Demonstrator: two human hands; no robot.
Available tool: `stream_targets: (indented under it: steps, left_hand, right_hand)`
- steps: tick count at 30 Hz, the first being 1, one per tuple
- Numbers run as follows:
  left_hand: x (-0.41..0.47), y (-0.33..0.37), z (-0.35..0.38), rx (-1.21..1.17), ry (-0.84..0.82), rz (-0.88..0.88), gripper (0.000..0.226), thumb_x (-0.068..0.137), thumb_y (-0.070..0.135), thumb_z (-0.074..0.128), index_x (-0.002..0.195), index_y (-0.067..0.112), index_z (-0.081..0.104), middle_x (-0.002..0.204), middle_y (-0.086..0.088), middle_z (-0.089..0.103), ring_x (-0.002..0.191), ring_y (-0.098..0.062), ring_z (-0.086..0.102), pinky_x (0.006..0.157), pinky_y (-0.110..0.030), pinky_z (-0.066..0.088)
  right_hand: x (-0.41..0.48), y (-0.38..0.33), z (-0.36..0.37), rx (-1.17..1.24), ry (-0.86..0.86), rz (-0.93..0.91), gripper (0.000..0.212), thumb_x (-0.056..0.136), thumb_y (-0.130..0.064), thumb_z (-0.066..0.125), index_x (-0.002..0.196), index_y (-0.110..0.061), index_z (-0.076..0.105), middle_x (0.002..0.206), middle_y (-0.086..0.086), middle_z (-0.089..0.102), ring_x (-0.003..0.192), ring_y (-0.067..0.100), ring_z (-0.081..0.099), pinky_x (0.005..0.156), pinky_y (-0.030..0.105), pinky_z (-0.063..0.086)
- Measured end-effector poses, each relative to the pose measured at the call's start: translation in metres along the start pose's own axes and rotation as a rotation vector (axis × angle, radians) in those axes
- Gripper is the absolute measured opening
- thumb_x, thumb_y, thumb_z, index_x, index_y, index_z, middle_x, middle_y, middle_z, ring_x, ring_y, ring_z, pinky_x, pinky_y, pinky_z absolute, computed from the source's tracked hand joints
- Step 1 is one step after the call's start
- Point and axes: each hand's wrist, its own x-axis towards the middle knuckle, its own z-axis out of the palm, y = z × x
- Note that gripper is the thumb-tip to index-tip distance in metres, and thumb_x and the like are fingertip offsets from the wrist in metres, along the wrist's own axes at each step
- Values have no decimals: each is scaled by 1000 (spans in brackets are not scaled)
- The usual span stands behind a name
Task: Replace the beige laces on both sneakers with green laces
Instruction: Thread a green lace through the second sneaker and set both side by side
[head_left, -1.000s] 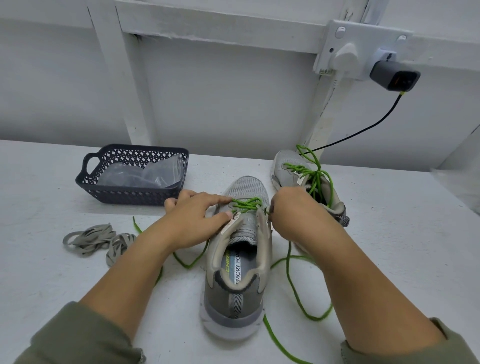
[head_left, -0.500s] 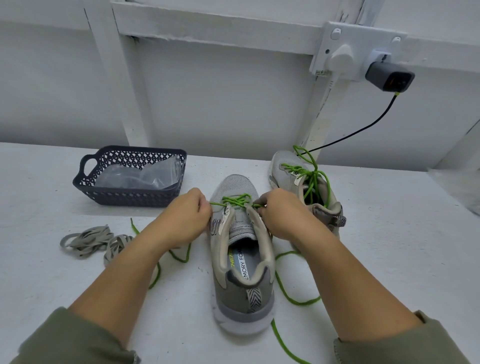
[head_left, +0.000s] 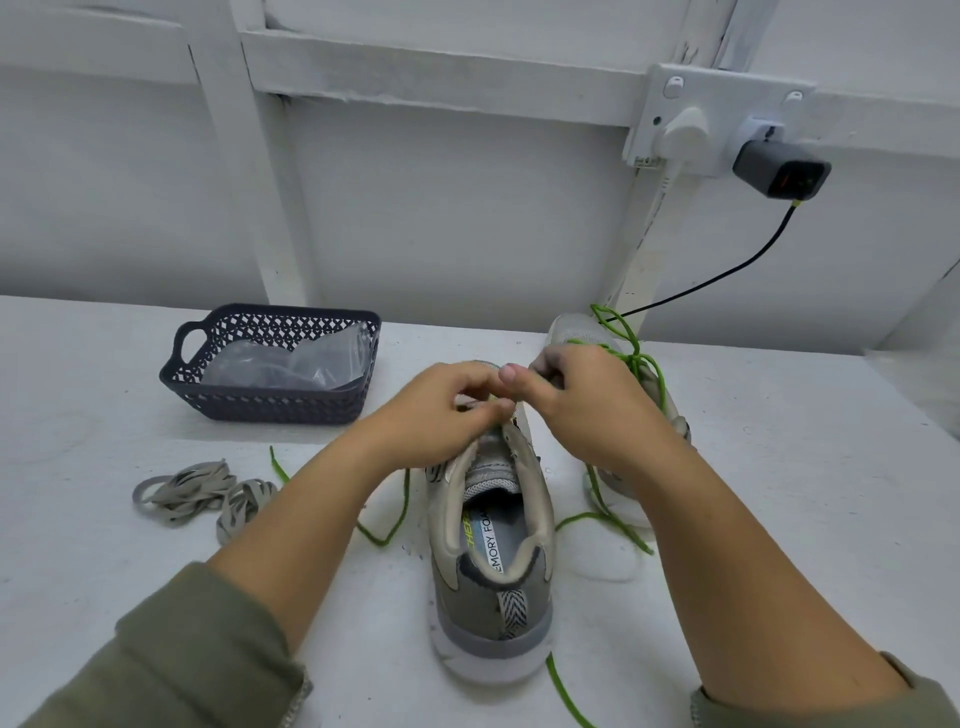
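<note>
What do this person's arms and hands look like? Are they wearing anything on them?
Both arms are in olive-green fabric sleeves, the left sleeve and the right sleeve, pushed back so the forearms are bare. The left sleeve's cuff shows a paler stitched edge. The left hand and right hand are bare: no gloves, and no ring or watch shows.

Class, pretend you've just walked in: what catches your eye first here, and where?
The left hand and right hand meet, fingers curled, over the middle sneaker, its green lace trailing across the table. Loose beige laces lie far left, before a dark basket.
</note>
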Motion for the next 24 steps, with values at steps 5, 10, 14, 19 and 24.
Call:
stream_targets:
  steps: [5, 10, 14, 19, 24]
  left_hand:
    - [9, -2, 8, -352, 206, -200, 14, 99, 19, 48, 100, 11, 59, 94, -10, 71, 82, -21, 70, 62, -29, 53]
    - [8, -11, 1, -342, 376, -257, 23, 96, 13, 54, 118, 18, 48, 119, -3, 63, 88, -12, 67, 75, -31, 55]
    - [-1, -4, -16, 473, 233, 236, 37, 92, 50, 50, 126, 35, 54, 128, 20, 52, 122, -9, 39, 100, -33, 31]
    - [-5, 0, -17, 669, 280, 357, 39, 89, 59, 38, 105, 34, 63, 118, 23, 55, 119, -14, 36, 92, -34, 17]
    - [-3, -8, -20, 910, 465, -124, 26, 98, 29, 43, 97, 21, 67, 116, 5, 59, 110, -27, 38, 81, -37, 22]
  right_hand:
    - [-2, -1, -1, 149, -7, -72, 43, 94, -50, 51, 65, -18, 49, 51, -8, 39, 50, 7, 37, 54, 28, 30]
    - [-6, -2, 2, 51, -40, -84, 46, 97, -50, 43, 65, -18, 38, 57, -3, 40, 56, 16, 39, 57, 34, 31]
    - [-6, -4, -1, -5, -64, -101, 45, 100, -47, 37, 67, -17, 37, 60, -2, 40, 58, 17, 39, 55, 34, 28]
    - [-6, -4, -3, -70, -66, -85, 45, 101, -46, 32, 67, -17, 38, 64, -2, 44, 64, 19, 44, 59, 35, 31]
    - [-9, -1, -5, -28, -37, -102, 44, 101, -44, 35, 66, -17, 39, 62, -2, 45, 60, 16, 41, 57, 34, 30]
